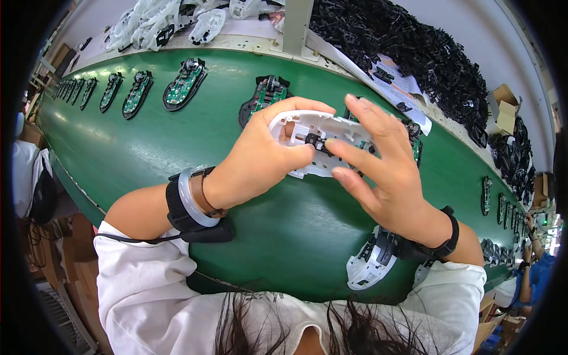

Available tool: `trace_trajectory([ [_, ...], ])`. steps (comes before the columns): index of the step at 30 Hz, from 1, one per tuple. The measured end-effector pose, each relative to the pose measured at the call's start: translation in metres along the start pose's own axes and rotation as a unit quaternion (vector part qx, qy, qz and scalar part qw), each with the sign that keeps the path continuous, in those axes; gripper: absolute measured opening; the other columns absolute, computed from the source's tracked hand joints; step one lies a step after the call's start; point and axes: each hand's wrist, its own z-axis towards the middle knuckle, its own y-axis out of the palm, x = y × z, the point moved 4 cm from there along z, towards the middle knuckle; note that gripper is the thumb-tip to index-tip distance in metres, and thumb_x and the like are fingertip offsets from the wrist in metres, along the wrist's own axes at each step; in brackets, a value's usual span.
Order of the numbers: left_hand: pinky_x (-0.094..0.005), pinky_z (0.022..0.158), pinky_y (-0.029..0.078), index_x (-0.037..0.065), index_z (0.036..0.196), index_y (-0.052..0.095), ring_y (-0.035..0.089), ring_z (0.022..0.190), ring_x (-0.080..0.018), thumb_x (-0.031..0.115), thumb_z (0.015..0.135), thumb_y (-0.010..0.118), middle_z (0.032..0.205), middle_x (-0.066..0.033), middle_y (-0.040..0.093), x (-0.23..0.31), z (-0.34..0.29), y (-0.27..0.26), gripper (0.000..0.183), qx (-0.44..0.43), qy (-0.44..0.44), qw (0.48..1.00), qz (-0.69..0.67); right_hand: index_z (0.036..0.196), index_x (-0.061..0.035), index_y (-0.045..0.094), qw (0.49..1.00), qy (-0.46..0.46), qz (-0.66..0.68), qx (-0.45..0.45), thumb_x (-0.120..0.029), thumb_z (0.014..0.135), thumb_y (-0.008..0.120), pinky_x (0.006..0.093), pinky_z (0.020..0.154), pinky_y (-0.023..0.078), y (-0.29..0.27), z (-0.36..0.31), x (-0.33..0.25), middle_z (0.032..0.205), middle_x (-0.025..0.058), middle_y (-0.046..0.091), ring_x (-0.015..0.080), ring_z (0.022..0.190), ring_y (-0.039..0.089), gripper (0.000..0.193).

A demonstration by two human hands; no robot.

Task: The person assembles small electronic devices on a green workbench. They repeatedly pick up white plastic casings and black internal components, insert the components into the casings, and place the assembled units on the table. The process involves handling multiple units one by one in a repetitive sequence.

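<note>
My left hand grips a white plastic shell, which looks like a computer mouse's top cover, with its hollow inside turned up. A small black plastic piece sits in the shell's middle, and my left thumb rests beside it. My right hand is spread over the shell's right end; its index fingertip touches the black piece or the spot right next to it. The right thumb and other fingers are stretched apart. Just behind the shell, a black mouse base with a green circuit board is partly hidden by my left hand.
The green work surface carries a row of mouse bases at left and more at right. A white-and-black mouse assembly lies under my right wrist. White shells and heaped black parts line the far ledge. Another person works far right.
</note>
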Motion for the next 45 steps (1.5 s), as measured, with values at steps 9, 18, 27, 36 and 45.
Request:
trace_trajectory([
  [9, -0.0225, 0.076, 0.049, 0.003, 0.117, 0.055, 0.057, 0.089, -0.0063, -0.002, 0.076, 0.057, 0.101, -0.0014, 0.061, 0.011, -0.004, 0.003, 0.041, -0.007, 0.024, 0.998, 0.049, 0.111, -0.0004, 0.053, 0.913, 0.219, 0.344, 0.006, -0.01, 0.076, 0.073, 0.0312, 0.079, 0.047, 0.009, 0.004, 0.014, 0.098, 0.012, 0.06, 0.0209, 0.088, 0.059, 0.041],
  [18, -0.0214, 0.072, 0.049, 0.004, 0.121, 0.053, 0.056, 0.087, -0.0056, -0.001, 0.076, 0.06, 0.103, -0.0009, 0.06, 0.01, -0.007, 0.006, 0.046, -0.026, -0.015, 1.0, -0.009, 0.109, -0.0005, 0.055, 0.95, 0.161, 0.266, 0.007, -0.007, 0.077, 0.07, 0.0333, 0.075, 0.049, 0.004, 0.0, 0.014, 0.098, 0.0143, 0.061, 0.0268, 0.086, 0.062, 0.036],
  [27, -0.022, 0.074, 0.047, 0.004, 0.123, 0.052, 0.055, 0.088, -0.0053, -0.001, 0.075, 0.06, 0.103, -0.0008, 0.06, 0.012, -0.007, 0.009, 0.048, -0.011, 0.024, 1.0, 0.016, 0.109, -0.0002, 0.052, 0.973, 0.139, 0.186, 0.008, -0.008, 0.079, 0.068, 0.0352, 0.071, 0.05, -0.001, 0.001, 0.007, 0.097, 0.0157, 0.061, 0.0295, 0.083, 0.062, 0.034],
  [36, -0.0233, 0.074, 0.048, 0.004, 0.122, 0.052, 0.055, 0.087, -0.0063, 0.0, 0.077, 0.058, 0.102, -0.0011, 0.059, 0.009, -0.009, 0.007, 0.046, 0.013, -0.041, 0.996, -0.072, 0.107, -0.0014, 0.048, 0.931, 0.234, 0.267, -0.083, -0.017, 0.085, 0.066, 0.0306, 0.06, 0.047, 0.004, 0.007, 0.011, 0.078, 0.0111, 0.061, 0.0189, 0.065, 0.06, 0.032],
  [45, -0.0235, 0.066, 0.049, 0.003, 0.122, 0.051, 0.058, 0.083, -0.0079, 0.002, 0.078, 0.059, 0.102, -0.0024, 0.06, 0.012, -0.011, -0.002, 0.045, -0.011, -0.07, 0.996, -0.052, 0.127, -0.0024, 0.042, 0.965, 0.135, 0.222, 0.03, -0.022, 0.086, 0.063, 0.0356, 0.087, 0.043, -0.019, 0.004, 0.016, 0.112, 0.01, 0.056, 0.0216, 0.103, 0.054, 0.05],
])
